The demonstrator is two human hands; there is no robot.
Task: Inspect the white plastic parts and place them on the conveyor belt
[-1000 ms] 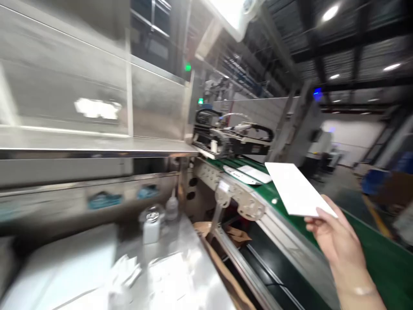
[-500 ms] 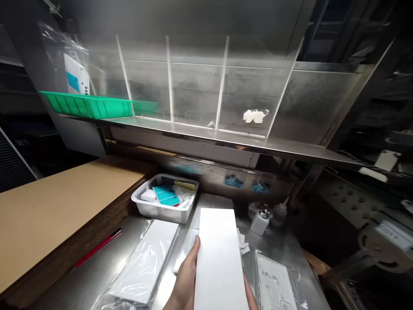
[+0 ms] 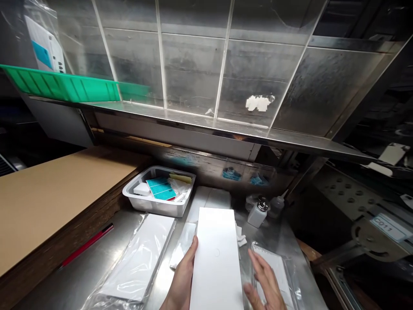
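Note:
A long white box (image 3: 217, 262) stands tilted toward me at the bottom middle, with a faint round mark on its face. My left hand (image 3: 182, 275) grips its left edge, thumb along the side and the other fingers hidden behind. Just right of the box, my right hand (image 3: 265, 282) is apart from it, fingers spread and slightly blurred, holding nothing. Behind that hand lies a clear plastic bag with a white flat piece (image 3: 280, 271). To the left, a white flat piece in clear plastic (image 3: 142, 254) rests on the metal table (image 3: 87, 271).
A grey bin (image 3: 158, 209) holds a teal card and scraps. Nearby are a red pen (image 3: 87, 244), a white pump bottle (image 3: 258, 213) and a small squeeze bottle (image 3: 277, 204). A metal shelf (image 3: 193, 122) with a green tray (image 3: 64, 88) spans above. Brown board (image 3: 64, 185) lies left.
My right hand has let go of the box's right edge and moved right, fingers spreading. My left hand still holds the box. The view has shifted slightly.

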